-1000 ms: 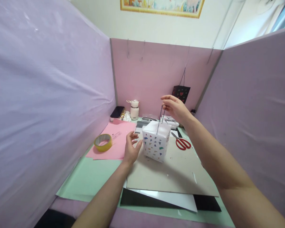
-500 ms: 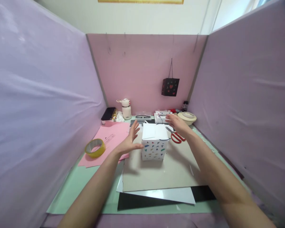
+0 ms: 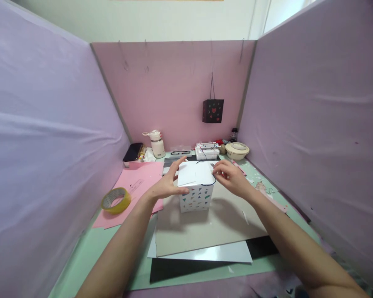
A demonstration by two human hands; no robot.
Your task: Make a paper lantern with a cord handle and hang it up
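A white paper box [image 3: 195, 198] with small coloured triangles on its front stands upright on a grey-beige board [image 3: 205, 231]. My left hand [image 3: 169, 184] spans its left side, thumb at the front edge and fingers at the back. Close to the top right edge, my right hand [image 3: 231, 178] has its fingers bent together at a thin dark cord [image 3: 214, 181], which curves up toward the fingertips. A white flap [image 3: 194, 171] lies over the box's top. The red-handled scissors cannot be made out behind my right hand.
Yellow tape [image 3: 116, 200] lies on pink paper [image 3: 143, 174] at left. Behind stand a cream flask [image 3: 157, 145], white boxes [image 3: 207, 152] and a cream lidded bowl [image 3: 237, 151]. A small black bag [image 3: 213, 111] hangs on the pink back panel. Scraps [image 3: 264, 188] lie at right.
My right hand has come down and in to the box's top right edge, its fingers closing. My left hand has closed in on the left side. The cord now bends upward, and the view has shifted.
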